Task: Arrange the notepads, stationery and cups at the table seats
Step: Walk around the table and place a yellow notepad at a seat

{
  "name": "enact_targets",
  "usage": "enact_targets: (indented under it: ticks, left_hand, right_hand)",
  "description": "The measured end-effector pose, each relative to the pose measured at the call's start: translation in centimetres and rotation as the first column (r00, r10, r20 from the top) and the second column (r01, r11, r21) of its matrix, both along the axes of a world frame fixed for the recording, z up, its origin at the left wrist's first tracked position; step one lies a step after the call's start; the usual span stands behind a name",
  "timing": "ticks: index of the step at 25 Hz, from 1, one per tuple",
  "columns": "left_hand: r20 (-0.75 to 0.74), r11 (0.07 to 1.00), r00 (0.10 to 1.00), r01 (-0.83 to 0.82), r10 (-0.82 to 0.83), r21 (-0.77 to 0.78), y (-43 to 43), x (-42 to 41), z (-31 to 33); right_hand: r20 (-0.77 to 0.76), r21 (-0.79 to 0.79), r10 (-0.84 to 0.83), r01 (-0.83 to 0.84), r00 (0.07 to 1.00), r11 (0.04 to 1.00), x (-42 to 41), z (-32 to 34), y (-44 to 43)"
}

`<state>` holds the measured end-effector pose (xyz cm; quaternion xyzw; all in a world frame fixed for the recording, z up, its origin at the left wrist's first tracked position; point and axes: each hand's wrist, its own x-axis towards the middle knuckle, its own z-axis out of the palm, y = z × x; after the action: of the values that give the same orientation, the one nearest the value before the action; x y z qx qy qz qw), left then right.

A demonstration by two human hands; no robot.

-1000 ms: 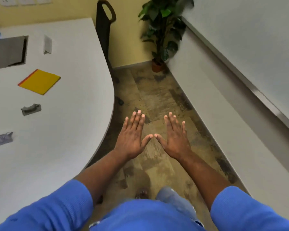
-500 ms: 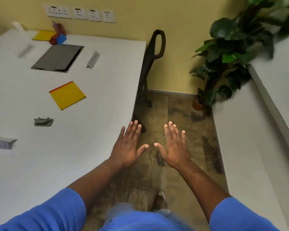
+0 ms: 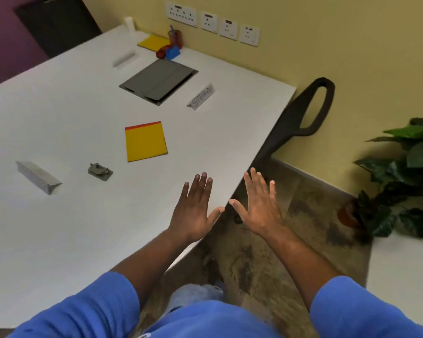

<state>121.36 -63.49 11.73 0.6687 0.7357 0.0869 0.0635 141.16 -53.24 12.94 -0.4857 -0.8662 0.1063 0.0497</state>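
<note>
A yellow notepad (image 3: 145, 142) with a red top edge lies flat on the white table (image 3: 59, 228). A second yellow notepad (image 3: 153, 42) sits at the far edge, beside a dark red pen cup (image 3: 175, 38) and small red and blue items (image 3: 169, 52). My left hand (image 3: 195, 211) hovers flat, fingers spread, over the table's right edge. My right hand (image 3: 259, 206) is held flat just past that edge, above the floor. Both hands hold nothing.
A grey cable hatch (image 3: 158, 81) is set into the table. Folded name cards stand at the right (image 3: 202, 96), left (image 3: 38, 176) and far side (image 3: 124, 58). A small grey clip (image 3: 100, 171) lies near the notepad. A black chair back (image 3: 300, 118) and a potted plant (image 3: 401, 176) stand to the right.
My view has swung left and up, bringing the table and its far edge into sight. Both hands stay flat and empty; the left one is now over the table edge.
</note>
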Motion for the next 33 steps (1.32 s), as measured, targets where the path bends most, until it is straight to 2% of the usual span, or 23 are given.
enact_targets:
  ticks: [8, 12, 17, 21, 26, 33]
  left_hand:
    - [0.027, 0.974, 0.974, -0.226, 0.226, -0.003, 8.7, -7.4, -1.4]
    - [0.039, 0.905, 0.905, -0.421, 0.423, -0.06, 10.5, -11.8, -2.1]
    - [0.015, 0.8, 0.808, -0.581, 0.589, -0.147, 11.5, -16.5, -3.5]
    - [0.0, 0.718, 0.735, -0.663, 0.678, -0.214, 13.6, -19.7, -4.7]
    - [0.027, 0.663, 0.678, -0.709, 0.735, -0.242, 16.7, -22.2, -6.1]
    - [0.098, 0.596, 0.601, -0.733, 0.793, -0.327, 19.0, -26.6, -10.5]
  right_hand:
    - [-0.007, 0.007, 0.247, -0.247, 0.969, 0.969, -8.9, -1.4, 12.2]
    - [-0.019, -0.015, 0.431, -0.432, 0.902, 0.902, -14.9, -2.9, 17.0]
    - [-0.064, -0.06, 0.596, -0.599, 0.801, 0.799, -22.6, -5.7, 21.2]
    - [-0.062, -0.159, 0.649, -0.65, 0.758, 0.743, -28.1, -8.2, 24.0]
    - [-0.021, -0.217, 0.707, -0.693, 0.707, 0.688, -32.0, -11.0, 25.8]
    - [-0.019, -0.309, 0.679, -0.65, 0.734, 0.694, -37.7, -13.7, 27.4]
